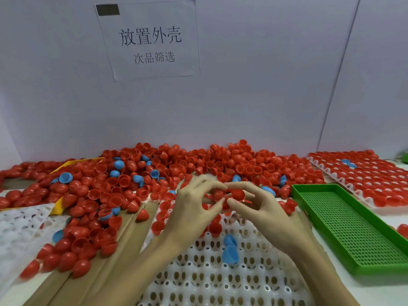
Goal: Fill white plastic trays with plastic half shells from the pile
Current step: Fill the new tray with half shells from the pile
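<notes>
A big pile of red half shells (167,171) with a few blue ones spreads along the back of the table. In front of me lies a white plastic tray (212,279) with several red shells in its far rows and two blue shells (230,250) near its middle. Both hands meet above the tray's far end. My left hand (194,208) pinches a red shell (217,193) with thumb and fingers. My right hand (258,206) holds another red half shell (237,194), open side towards me, right beside it.
A green perforated tray (353,226) lies at the right. Behind it a filled white tray (364,177) holds rows of red shells and two blue ones. A yellow tray (72,164) sits under the pile at left, and another white tray (19,226) lies at front left. A paper sign hangs on the back wall.
</notes>
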Motion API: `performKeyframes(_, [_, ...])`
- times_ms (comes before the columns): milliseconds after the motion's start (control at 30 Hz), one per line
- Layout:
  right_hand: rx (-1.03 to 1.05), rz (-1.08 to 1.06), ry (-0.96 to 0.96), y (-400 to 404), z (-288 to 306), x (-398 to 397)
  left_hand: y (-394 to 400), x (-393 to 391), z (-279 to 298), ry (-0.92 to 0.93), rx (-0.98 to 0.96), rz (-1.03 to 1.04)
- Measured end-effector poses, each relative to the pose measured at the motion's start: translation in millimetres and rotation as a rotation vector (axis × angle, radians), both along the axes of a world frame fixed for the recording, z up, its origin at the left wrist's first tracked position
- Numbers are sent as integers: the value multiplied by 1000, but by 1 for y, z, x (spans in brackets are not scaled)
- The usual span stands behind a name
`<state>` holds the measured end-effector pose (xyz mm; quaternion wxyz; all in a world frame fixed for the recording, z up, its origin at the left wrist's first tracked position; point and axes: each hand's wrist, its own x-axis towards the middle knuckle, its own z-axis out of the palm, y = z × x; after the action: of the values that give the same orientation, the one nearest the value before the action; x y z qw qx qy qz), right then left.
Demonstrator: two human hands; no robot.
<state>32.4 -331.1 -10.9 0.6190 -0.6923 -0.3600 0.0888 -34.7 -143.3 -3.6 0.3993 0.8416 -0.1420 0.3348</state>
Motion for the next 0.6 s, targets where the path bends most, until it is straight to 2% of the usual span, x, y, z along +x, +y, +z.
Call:
performKeyframes(200, [8, -96, 18, -1, 0, 3, 19, -1, -1, 105, -89, 50])
performKeyframes(333, [33, -89, 165, 0, -3, 2, 42, -4, -5, 182, -19, 86])
performKeyframes(433, [1, -115, 193, 4, -7, 4, 69, -2, -9, 160, 95, 248])
performKeyframes(533, [38, -123, 202, 4, -7, 6, 104, 3, -9, 88, 234, 504])
performKeyframes(600, [70, -127, 215, 4, -5, 6, 127, 5, -10, 63, 257, 628])
